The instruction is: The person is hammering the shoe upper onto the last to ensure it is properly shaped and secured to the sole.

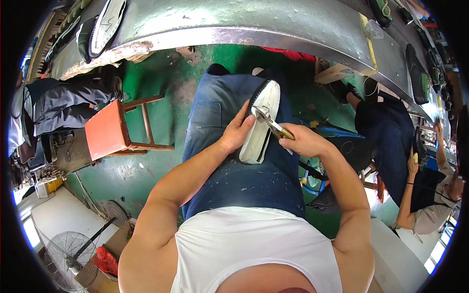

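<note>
A shoe [267, 95] lies across my lap, bottom side up. Its underside is white and a dark upper edge shows along the toe. My left hand [238, 129] is closed on the left side of the shoe, with the thumb on the white underside. Wrapped round the handles of a pair of pincers [266, 118] is my right hand [301, 140]. The metal jaws rest over the middle of the shoe, close to my left thumb. Exactly what they touch is too small to make out.
Ahead runs a metal-topped bench [195, 36], with another white-bottomed shoe [107, 27] at its left and a dark shoe [416, 73] at its right. A red-topped stool [106, 129] stands left. Co-workers sit on both sides, one in dark clothing [386, 127]. A fan [73, 251] is behind left.
</note>
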Available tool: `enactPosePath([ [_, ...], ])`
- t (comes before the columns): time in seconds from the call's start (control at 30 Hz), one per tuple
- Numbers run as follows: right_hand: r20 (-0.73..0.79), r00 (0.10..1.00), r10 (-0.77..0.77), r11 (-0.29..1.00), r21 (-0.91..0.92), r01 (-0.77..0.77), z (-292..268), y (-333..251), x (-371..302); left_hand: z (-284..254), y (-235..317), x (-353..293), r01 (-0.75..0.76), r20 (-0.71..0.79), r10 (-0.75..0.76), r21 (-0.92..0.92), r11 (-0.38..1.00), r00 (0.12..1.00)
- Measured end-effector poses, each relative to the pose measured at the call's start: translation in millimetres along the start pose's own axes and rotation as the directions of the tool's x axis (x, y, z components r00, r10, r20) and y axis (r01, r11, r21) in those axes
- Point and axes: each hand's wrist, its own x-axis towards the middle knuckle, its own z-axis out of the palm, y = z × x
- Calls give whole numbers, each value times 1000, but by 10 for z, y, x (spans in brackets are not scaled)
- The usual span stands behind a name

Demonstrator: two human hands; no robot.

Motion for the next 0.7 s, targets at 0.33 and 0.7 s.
enactPosePath([
  [0.33,-181,977,-109,755,-655,-37,-30,-147,50,10,54,-29,-39,-40,45,124,991,998],
  [0.7,-221,966,132,962,264,-71,502,203,283,-8,117,-22,-68,-127,138,446,892,982],
])
